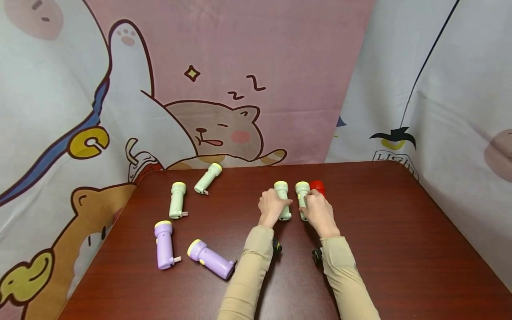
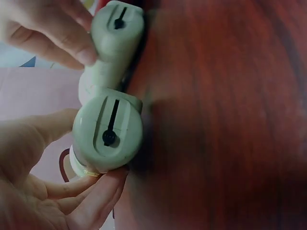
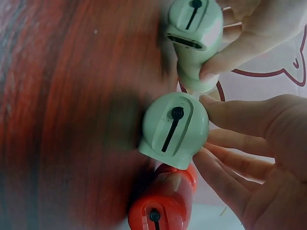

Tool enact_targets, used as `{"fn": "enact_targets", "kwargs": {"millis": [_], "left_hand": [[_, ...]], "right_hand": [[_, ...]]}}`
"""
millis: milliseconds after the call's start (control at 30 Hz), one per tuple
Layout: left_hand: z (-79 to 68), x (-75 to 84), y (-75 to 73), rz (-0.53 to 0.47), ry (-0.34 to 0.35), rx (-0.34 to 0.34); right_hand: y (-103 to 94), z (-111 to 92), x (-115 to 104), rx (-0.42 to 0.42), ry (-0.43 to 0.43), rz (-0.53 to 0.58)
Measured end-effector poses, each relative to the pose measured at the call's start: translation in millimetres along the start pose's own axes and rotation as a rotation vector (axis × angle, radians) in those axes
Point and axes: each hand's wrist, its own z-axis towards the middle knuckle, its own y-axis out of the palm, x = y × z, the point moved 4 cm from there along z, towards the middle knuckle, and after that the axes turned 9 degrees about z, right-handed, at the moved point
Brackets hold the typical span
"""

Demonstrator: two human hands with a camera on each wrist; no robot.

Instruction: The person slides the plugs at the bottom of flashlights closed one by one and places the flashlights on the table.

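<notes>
- Your left grip [image 1: 273,205] pinches a pale-green flashlight [image 1: 282,192].
- Just right of it, your right grip [image 1: 320,212] pinches a matching flashlight [image 1: 302,192].
- Both look light, stiff, slightly slippery; hold mid-length.

R hand [image 1: 319,215] grips grn torch [image 1: 301,197] just left of red torch [image 1: 318,187]; L hand [image 1: 271,206] grips 2nd grn torch [image 1: 282,193], farther left.
</notes>
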Motion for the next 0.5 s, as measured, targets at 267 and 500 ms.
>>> {"fn": "enact_targets", "kwargs": {"millis": [267, 500], "left_hand": [[-0.1, 0.6, 6.2, 0.013, -0.005, -0.013], [-3.1, 0.8, 5.5, -0.001, 0.003, -0.022]], "right_hand": [[1.1, 0.5, 0.7, -0.006, 0.002, -0.004], [2.0, 0.5, 2.0, -0.015, 0.012, -0.006]]}}
